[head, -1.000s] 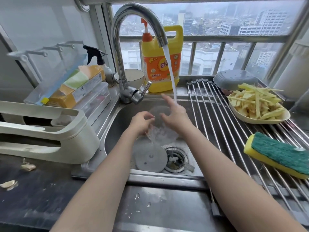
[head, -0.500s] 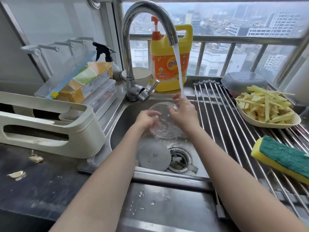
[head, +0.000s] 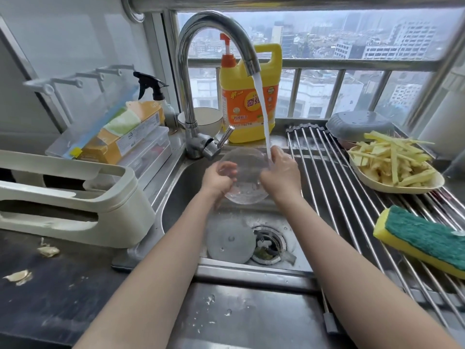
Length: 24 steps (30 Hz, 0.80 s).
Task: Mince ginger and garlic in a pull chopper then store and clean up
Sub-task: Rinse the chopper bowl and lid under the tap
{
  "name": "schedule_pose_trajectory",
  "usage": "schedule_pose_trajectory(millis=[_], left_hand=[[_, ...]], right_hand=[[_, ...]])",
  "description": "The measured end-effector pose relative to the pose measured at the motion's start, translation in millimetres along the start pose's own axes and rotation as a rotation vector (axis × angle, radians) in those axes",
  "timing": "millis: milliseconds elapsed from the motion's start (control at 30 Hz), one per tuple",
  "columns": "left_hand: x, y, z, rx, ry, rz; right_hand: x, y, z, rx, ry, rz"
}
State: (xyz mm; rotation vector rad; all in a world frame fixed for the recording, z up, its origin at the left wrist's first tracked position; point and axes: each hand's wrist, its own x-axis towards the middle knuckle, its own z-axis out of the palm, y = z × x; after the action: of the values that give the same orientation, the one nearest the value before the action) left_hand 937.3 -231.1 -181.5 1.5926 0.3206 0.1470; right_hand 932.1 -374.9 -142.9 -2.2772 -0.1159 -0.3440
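A clear chopper bowl point(head: 247, 172) is held over the steel sink point(head: 181, 182) under running water from the tap point(head: 249, 60). My left hand point(head: 219, 178) grips its left rim, fingers curled over the edge. My right hand point(head: 280, 173) holds the right rim, and the water stream strikes beside its fingers. The bowl's mouth tilts toward me. A grey round lid point(head: 231, 241) lies flat on the sink floor beside the drain point(head: 268, 244).
A roll-up drying rack point(head: 352, 197) covers the sink's right side, carrying a plate of ginger strips point(head: 395, 163), an upturned grey bowl point(head: 359, 125) and a yellow-green sponge point(head: 422, 238). Yellow detergent jug point(head: 251, 96) stands behind the tap. Cream rack point(head: 75, 197) and garlic peels point(head: 18, 275) at left.
Both hands have lifted the clear bowl higher and closer to the tap, tilting it into the water stream. The view has shifted slightly left.
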Motion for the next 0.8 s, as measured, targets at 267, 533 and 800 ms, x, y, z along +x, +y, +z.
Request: schedule_pose_trajectory(millis=[267, 533, 800], left_hand=[[-4.1, -0.9, 0.8, 0.21, 0.232, 0.084], [-16.5, 8.0, 15.8, -0.182, -0.14, -0.33], [-6.0, -10.5, 1.1, 0.249, 0.068, -0.16]], right_hand=[[-1.6, 1.4, 3.0, 0.265, -0.058, 0.185], [-1.3, 0.0, -6.4, 0.327, -0.088, 0.324], [-4.1, -6.2, 4.8, -0.173, 0.169, -0.438]])
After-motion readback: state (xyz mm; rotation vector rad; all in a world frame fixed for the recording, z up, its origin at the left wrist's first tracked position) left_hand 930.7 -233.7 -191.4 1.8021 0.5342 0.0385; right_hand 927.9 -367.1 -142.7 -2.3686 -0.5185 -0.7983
